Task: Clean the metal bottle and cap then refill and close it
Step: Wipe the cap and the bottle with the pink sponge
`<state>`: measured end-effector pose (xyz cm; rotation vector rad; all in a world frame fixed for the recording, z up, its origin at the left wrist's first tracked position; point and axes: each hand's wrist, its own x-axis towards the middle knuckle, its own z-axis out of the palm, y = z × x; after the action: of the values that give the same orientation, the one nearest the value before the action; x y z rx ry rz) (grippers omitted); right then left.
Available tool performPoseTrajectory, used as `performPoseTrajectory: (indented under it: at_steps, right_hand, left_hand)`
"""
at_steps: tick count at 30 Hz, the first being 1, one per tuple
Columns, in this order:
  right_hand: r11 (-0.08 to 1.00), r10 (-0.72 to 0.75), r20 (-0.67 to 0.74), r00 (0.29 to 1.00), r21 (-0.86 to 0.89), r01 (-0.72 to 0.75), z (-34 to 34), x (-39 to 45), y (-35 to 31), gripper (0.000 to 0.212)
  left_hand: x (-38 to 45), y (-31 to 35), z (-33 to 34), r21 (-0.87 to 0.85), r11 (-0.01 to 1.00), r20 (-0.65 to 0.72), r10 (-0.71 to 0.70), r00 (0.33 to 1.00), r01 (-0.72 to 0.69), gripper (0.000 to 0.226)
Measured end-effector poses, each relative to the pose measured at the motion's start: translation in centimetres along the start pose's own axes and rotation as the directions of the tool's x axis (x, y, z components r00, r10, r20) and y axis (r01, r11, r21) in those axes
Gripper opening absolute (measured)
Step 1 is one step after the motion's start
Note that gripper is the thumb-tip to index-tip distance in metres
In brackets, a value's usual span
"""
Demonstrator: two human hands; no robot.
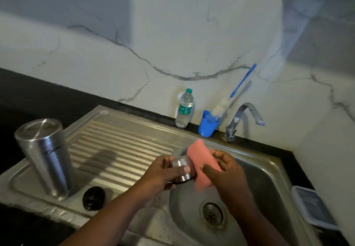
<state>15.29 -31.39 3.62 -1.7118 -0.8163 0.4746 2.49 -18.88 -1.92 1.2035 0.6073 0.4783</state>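
Left hand (163, 170) grip clasps steel cap (180, 170) over sink basin (255, 186) | right hand (228, 172) grip holds pink sponge (199, 161) against cap | metal bottle (45, 155) stands inverted on drainboard (119, 149)

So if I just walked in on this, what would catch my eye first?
Most likely the pink sponge, the brightest thing here, held in the right hand against the small metal cap that the left hand grips above the sink basin. Next comes the tall metal bottle, standing upside down on the ribbed drainboard at the left. At the back, by the tap, a blue cup holds a long bottle brush.
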Motion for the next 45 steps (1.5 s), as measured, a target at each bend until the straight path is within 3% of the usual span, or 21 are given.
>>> performPoseTrajectory:
  at_steps: [2,5,7,10,13,15,20,22,23,26,29,32,34,35,38,40,43,45]
  right_hand:
    - [0.982,-0.164,-0.025,0.986,-0.103,0.160,-0.9,-1.2,-0.4,0.030]
    - [0.834,-0.504,-0.074,0.860,-0.301,0.463,-2.3,-1.5,0.5,0.038]
    - [0.823,-0.541,-0.088,0.837,-0.261,0.504,-4.0,-1.0,0.8,0.043]
    - [0.802,-0.580,-0.070,0.812,-0.220,0.555,-8.1,0.0,0.4,0.043]
    - [0.874,-0.483,-0.008,0.875,-0.067,0.482,-12.8,1.1,-0.4,0.047]
    - [0.869,-0.491,0.034,0.871,-0.052,0.492,-14.8,1.5,-0.4,0.054]
    - [0.645,-0.624,0.129,0.771,-0.472,0.601,-16.3,2.5,2.1,0.067]
    - [0.541,-0.685,0.148,0.713,-0.552,0.635,-17.1,3.0,3.2,0.067]
    - [0.522,-0.705,0.148,0.694,-0.554,0.649,-17.4,3.2,3.6,0.065]
    - [0.633,-0.702,0.077,0.708,-0.389,0.669,-18.1,3.6,4.1,0.061]
    - [0.809,-0.582,-0.018,0.813,-0.121,0.576,-17.7,3.9,3.9,0.053]
    - [0.926,-0.366,-0.005,0.931,0.095,0.365,-16.2,3.9,2.3,0.052]
    - [0.968,-0.222,0.002,0.975,0.124,0.220,-15.0,3.6,1.2,0.056]
    - [0.970,-0.237,-0.020,0.971,0.058,0.237,-14.3,3.2,0.8,0.059]
    - [0.812,-0.512,-0.013,0.859,-0.334,0.479,-11.8,1.8,0.8,0.060]
    - [0.666,-0.623,0.009,0.782,-0.518,0.536,-10.6,1.8,1.6,0.064]
    - [0.468,-0.725,0.083,0.683,-0.668,0.578,-9.4,2.7,2.6,0.057]
    - [0.472,-0.743,0.072,0.665,-0.648,0.598,-8.8,3.0,2.6,0.047]
  left_hand:
    - [0.5,0.2,2.7,-0.100,0.995,0.011,-0.008,1.000,0.009,0.054]
    - [1.3,0.9,7.5,-0.257,0.966,0.081,0.041,0.996,-0.018,0.030]
    - [1.6,2.0,11.0,-0.350,0.934,0.062,0.093,0.994,-0.066,0.022]
    - [2.3,3.6,15.5,-0.403,0.897,0.004,0.201,0.980,-0.182,0.028]
    - [3.1,4.5,19.8,-0.411,0.888,-0.056,0.200,0.978,-0.205,0.017]
    - [4.0,4.7,22.1,-0.392,0.898,-0.092,0.179,0.980,-0.201,0.022]
    - [5.8,6.1,25.5,-0.418,0.887,-0.274,0.080,0.958,-0.194,0.047]
    - [5.8,6.2,26.5,-0.463,0.874,-0.269,0.020,0.963,-0.147,0.057]
    - [5.7,6.0,26.8,-0.474,0.872,-0.262,-0.006,0.965,-0.124,0.051]
    - [5.3,5.3,26.9,-0.480,0.872,-0.252,-0.031,0.967,-0.097,0.032]
    - [5.2,5.0,26.3,-0.448,0.887,-0.260,-0.006,0.965,-0.115,0.025]
    - [5.4,4.9,25.3,-0.449,0.886,-0.236,0.008,0.972,-0.116,0.022]
    - [5.5,4.8,24.4,-0.436,0.895,-0.203,0.005,0.979,-0.095,0.023]
    - [5.6,4.6,23.7,-0.444,0.892,-0.194,-0.002,0.981,-0.086,0.024]
    - [5.5,4.9,21.8,-0.500,0.863,-0.196,-0.023,0.980,-0.080,0.037]
    - [5.3,5.3,20.4,-0.517,0.855,-0.198,-0.063,0.978,-0.049,0.040]
    - [5.4,5.6,18.6,-0.528,0.849,-0.181,-0.068,0.981,-0.038,0.047]
    - [5.3,5.7,18.2,-0.511,0.859,-0.115,-0.057,0.992,-0.010,0.058]
